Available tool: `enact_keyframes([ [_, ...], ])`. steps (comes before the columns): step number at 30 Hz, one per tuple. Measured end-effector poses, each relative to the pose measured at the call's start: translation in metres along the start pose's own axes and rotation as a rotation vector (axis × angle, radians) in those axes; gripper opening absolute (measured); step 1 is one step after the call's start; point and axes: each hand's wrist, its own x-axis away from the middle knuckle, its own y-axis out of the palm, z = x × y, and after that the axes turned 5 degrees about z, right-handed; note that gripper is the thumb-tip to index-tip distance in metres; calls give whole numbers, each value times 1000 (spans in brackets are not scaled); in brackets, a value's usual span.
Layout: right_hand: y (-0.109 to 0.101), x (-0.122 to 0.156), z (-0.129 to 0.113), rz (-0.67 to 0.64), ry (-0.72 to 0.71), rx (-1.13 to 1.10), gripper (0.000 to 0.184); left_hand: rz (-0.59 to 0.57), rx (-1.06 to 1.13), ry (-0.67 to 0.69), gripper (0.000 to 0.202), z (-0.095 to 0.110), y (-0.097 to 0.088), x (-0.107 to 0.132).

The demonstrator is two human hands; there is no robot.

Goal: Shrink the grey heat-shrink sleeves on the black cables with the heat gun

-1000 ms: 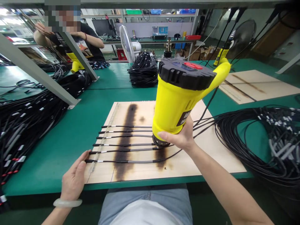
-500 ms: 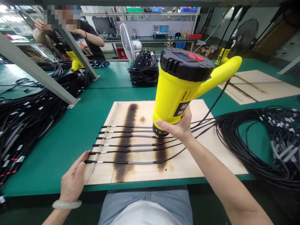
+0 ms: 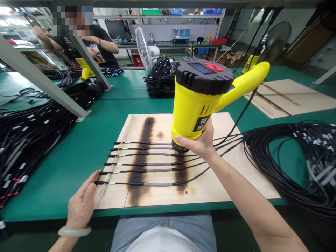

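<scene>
My right hand (image 3: pixel 201 141) is wrapped round the lower body of a yellow heat gun (image 3: pixel 193 108) with a black top and red buttons. Its black nozzle points down over the far cables, above the right scorch band. Several black cables (image 3: pixel 157 184) with grey sleeve sections lie side by side across a scorched wooden board (image 3: pixel 210 190). At the board's left edge, my left hand (image 3: pixel 82 203) pinches the tip of the nearest cable between thumb and fingers. The fingertips also meet the end of the second cable.
A coiled cable bundle (image 3: pixel 262 168) lies on the right, joined to the cables on the board. More cables (image 3: pixel 34 140) pile up left, beside a metal post (image 3: pixel 52 84). Behind are a cable coil (image 3: pixel 160 78), a fan (image 3: pixel 144 49) and a co-worker (image 3: pixel 102 42).
The heat gun's top has tilted slightly, showing more of its display, while its nozzle stays over nearly the same spot. My left hand has kept its place. The co-worker's hand has shifted left.
</scene>
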Motion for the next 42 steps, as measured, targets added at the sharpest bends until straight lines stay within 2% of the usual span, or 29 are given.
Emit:
enact_keyframes([
  [4,3,-7,9,63,8,54,71,6,-9,-1,56,2,-1,1],
  [8,2,-10,17,28,1,87,70,9,-14,-10,57,4,-1,2],
  [17,4,-16,14,64,-34,75,74,6,2,-16,59,3,-1,3],
  [25,5,-20,21,71,-71,114,74,5,-18,-25,57,4,-2,2],
  [36,3,-16,23,50,-48,123,72,-15,11,8,59,-4,-3,3],
  [42,8,-11,24,24,-32,51,64,-33,45,2,63,-11,-1,1],
])
